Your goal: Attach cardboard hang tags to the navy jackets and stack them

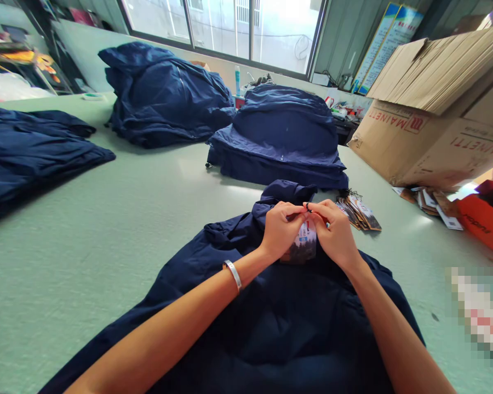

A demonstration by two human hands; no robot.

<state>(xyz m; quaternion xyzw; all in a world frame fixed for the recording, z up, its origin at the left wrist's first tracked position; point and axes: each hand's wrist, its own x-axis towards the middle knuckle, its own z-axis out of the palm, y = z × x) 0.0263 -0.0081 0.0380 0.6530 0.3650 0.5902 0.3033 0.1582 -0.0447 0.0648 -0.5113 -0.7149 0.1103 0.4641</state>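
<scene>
- The green table (pixel 148 191) is partly covered by a navy garment (pixel 271 323).
- The left hand (pixel 282 230) and right hand (pixel 333 232) are held close together, fingertips pinched.
- Below the fingertips, over the garment, a printed tag (pixel 302 247) is hung.
- A black cord (pixel 308 208) is pinched by both.

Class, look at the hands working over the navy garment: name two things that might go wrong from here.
The small black cord, pinched between left hand and right hand, might slip, letting the printed tag drop.
The loose tags beside the right hand could be knocked and scattered.
</scene>
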